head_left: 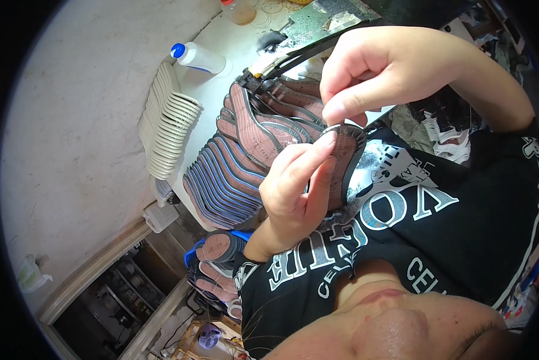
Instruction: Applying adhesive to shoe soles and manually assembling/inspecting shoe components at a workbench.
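My left hand is closed, with fingers and thumb gripping a brown insole with a dark, pleated edge. The insole stands tilted in front of my chest, its rounded end up. Just above that rounded end, my right hand is closed in a pinch, thumb and forefinger meeting at the rim. Whatever lies between those fingertips is too small to make out. Behind my left hand lie several loose brown insoles with dark stitched-looking edges, overlapping one another. Beside them leans a long row of blue-edged insoles.
A stack of cream curved soles stands against the wall at the left. Farther back are a white bottle with a blue cap and a red-lidded jar. A dark machine arm reaches across the table. More insoles lie bundled below.
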